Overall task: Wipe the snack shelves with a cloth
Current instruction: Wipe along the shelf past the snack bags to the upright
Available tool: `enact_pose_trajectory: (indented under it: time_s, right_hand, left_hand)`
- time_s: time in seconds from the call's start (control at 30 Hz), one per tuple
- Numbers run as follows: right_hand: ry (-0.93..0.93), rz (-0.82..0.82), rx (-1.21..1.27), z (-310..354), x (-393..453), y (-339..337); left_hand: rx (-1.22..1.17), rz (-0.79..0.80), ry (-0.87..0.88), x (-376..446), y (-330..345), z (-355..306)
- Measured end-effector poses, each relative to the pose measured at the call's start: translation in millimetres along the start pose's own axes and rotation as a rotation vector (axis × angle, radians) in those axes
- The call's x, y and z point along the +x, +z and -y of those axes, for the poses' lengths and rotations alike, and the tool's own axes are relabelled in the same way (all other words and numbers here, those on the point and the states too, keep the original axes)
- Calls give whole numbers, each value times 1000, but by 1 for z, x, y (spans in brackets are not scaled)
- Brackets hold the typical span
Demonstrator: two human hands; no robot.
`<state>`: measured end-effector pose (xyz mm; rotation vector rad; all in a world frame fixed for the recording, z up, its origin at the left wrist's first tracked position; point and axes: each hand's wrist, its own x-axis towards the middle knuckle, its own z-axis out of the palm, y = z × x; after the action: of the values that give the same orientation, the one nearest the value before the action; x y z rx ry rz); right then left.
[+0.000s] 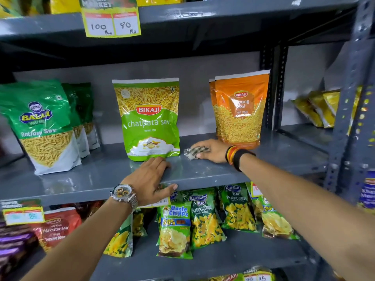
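Note:
A grey metal shelf (203, 175) runs across the middle of the head view. My right hand (212, 151) presses a small checked cloth (192, 153) flat on the shelf, between a green Bikaji chatpata sev pack (149, 118) and an orange Bikaji moong dal pack (240, 112). My left hand (151, 180) rests palm down on the shelf's front edge, just in front of the green pack, its thumb hooked over the lip. It holds nothing.
Green Balaji sev packs (43, 126) stand at the left of the same shelf. Below hang chip and puffcorn bags (203, 222) and price tags (23, 216). A perforated grey upright (345, 126) bounds the right side, with yellow packs (318, 110) beyond. Another shelf (203, 15) lies overhead.

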<state>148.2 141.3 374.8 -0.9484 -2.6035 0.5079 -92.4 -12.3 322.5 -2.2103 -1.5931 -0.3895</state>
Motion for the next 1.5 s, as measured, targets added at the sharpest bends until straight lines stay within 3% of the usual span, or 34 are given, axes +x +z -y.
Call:
enact_pose_trajectory:
  time_s: [0.13, 0.23, 0.37, 0.47, 0.53, 0.67, 0.83, 1.13, 1.27, 1.43, 1.5]
  right_hand:
    - [-111, 124, -1, 17, -59, -5]
    - [-38, 239, 119, 15, -97, -29]
    - [56, 46, 217, 11, -82, -43]
    - [126, -48, 83, 14, -65, -18]
    - [90, -43, 50, 22, -73, -4]
    - [114, 143, 164, 31, -106, -30]
    - [194, -120, 266, 3, -103, -83]
    - [165, -140, -87, -37, -59, -62]
    - [92, -159, -66, -56, -64, -48]
    - [30, 120, 36, -63, -99, -84]
    - [39, 82, 50, -70, -108, -102]
  left_hand:
    - [3, -5, -3, -2, 1, 1]
    - [-2, -14, -4, -1, 2, 2]
    - [1, 5, -17, 2, -1, 2]
    - [2, 1, -10, 1, -2, 1]
    - [-3, 0, -6, -1, -1, 1]
    - [-2, 5, -6, 0, 1, 3]
    - [-30, -38, -27, 11, 2, -13]
    - [-3, -13, -24, 65, 22, -82]
    - [-2, -16, -29, 65, 26, -78]
    - [-22, -24, -36, 64, 23, -84]
    - [-21, -20, -39, 64, 22, -84]
